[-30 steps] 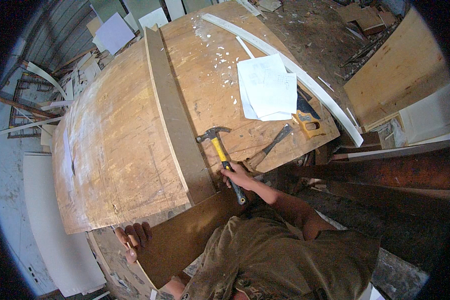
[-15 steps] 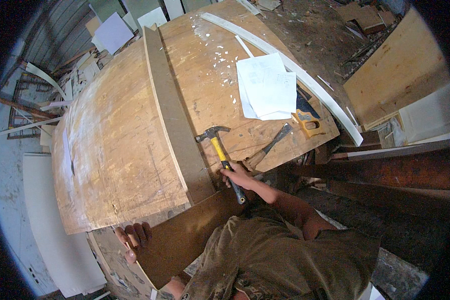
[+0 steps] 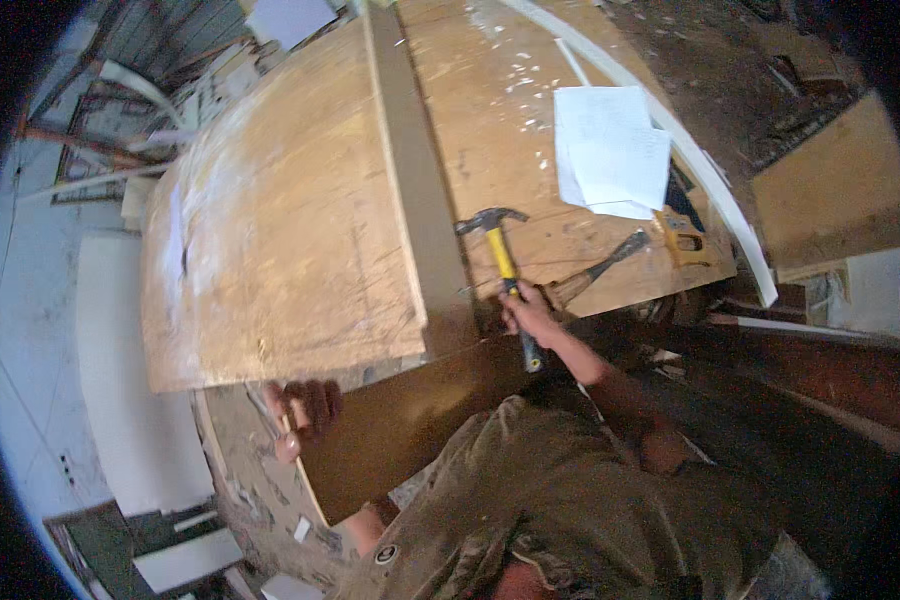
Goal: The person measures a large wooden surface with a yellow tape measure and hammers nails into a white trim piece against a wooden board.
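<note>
Right hand (image 3: 530,315) is reaching forward and up from the lower edge, forearm bare and extended, wrist nearly straight, fingers wrapping closed in a fist-like grip. Left hand (image 3: 305,410) is lying low at the person's left, fingers curling downward and partly shadowed, forearm bending back toward the torso. Both hands are staying well apart.

We count one hammer (image 3: 503,262), two white paper sheets (image 3: 610,150), one yellow-handled saw (image 3: 682,235), one chisel-like tool (image 3: 600,268), and two hands.
</note>
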Demonstrator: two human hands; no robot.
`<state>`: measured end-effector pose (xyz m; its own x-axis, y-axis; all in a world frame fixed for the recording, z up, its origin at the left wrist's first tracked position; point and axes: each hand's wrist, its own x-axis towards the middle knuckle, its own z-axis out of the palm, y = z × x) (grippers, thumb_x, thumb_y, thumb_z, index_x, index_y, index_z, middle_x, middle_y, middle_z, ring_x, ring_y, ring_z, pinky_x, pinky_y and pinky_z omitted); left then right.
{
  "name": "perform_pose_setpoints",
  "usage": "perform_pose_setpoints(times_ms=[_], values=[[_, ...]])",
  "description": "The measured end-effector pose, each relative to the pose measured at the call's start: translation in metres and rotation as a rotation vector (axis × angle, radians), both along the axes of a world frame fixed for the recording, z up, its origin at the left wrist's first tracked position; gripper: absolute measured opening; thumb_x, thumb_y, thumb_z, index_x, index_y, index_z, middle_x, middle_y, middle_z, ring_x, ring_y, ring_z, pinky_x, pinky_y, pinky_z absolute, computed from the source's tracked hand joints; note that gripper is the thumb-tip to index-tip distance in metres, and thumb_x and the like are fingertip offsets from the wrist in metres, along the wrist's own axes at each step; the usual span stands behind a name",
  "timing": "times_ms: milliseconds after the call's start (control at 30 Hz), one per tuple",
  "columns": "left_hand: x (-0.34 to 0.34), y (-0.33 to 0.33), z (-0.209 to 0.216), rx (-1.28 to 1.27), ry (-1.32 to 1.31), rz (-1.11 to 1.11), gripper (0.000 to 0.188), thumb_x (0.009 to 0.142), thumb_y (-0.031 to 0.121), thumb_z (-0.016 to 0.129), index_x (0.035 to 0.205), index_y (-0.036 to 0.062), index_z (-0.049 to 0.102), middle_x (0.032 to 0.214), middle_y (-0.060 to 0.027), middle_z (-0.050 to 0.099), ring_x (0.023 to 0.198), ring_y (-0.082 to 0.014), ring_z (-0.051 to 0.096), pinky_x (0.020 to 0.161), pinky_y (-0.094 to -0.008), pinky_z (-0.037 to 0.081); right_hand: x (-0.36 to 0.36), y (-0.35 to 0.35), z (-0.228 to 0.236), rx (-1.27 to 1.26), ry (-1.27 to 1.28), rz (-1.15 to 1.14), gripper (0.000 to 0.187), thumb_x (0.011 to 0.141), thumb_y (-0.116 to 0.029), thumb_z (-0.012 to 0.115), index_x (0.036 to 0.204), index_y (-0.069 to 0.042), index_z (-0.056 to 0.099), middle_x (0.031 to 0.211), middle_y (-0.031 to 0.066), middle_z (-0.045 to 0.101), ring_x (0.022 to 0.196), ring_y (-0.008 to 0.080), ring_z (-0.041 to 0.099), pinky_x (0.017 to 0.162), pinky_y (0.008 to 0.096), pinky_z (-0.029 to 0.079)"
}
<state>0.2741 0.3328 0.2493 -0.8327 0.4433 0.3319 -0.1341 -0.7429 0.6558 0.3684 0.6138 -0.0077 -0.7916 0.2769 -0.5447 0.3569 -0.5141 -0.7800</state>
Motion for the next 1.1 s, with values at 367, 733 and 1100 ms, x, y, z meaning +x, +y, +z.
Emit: perform_pose_setpoints(times_ms=[367, 733, 1100], values=[[-0.009, 0.001, 0.004, -0.008, 0.116, -0.165, 0.026, 0.078, 0.016, 0.07, 0.096, 0.012, 0.051, 0.063, 0.0033, 0.043, 0.055, -0.011, 0.04, 0.056, -0.0299, 0.032, 0.087, -0.033, 0.044, 0.202, 0.154, -0.016, 0.012, 0.1, -0.017, 0.056, 0.105, -0.009, 0.048, 0.062, -0.0024, 0.047, 0.046, 0.0063, 0.042, 0.041, 0.0252, 0.035], [-0.033, -0.007, -0.002, -0.101, 0.227, -0.357, 0.032, 0.08, 0.022, 0.075, 0.087, 0.0079, 0.048, 0.067, -0.0009, 0.044, 0.059, -0.0132, 0.041, 0.054, -0.0302, 0.031, 0.111, -0.097, 0.069, 0.403, -0.027, -0.097, 0.014, 0.097, -0.016, 0.061, 0.106, -0.008, 0.053, 0.057, -0.0034, 0.046, 0.044, 0.0081, 0.043, 0.039, 0.0267, 0.034], [-0.065, -0.022, -0.007, -0.304, 0.425, 0.002, 0.014, 0.087, 0.01, 0.062, 0.096, 0.0023, 0.054, 0.088, -0.0097, 0.058, 0.079, -0.0197, 0.056, 0.07, -0.0329, 0.046, 0.052, -0.128, 0.062, 0.553, -0.027, 0.05, 0.058, 0.095, -0.02, 0.059, 0.149, -0.018, 0.039, 0.066, 0.0053, 0.055, 0.053, 0.0181, 0.055, 0.049, 0.0356, 0.048]])
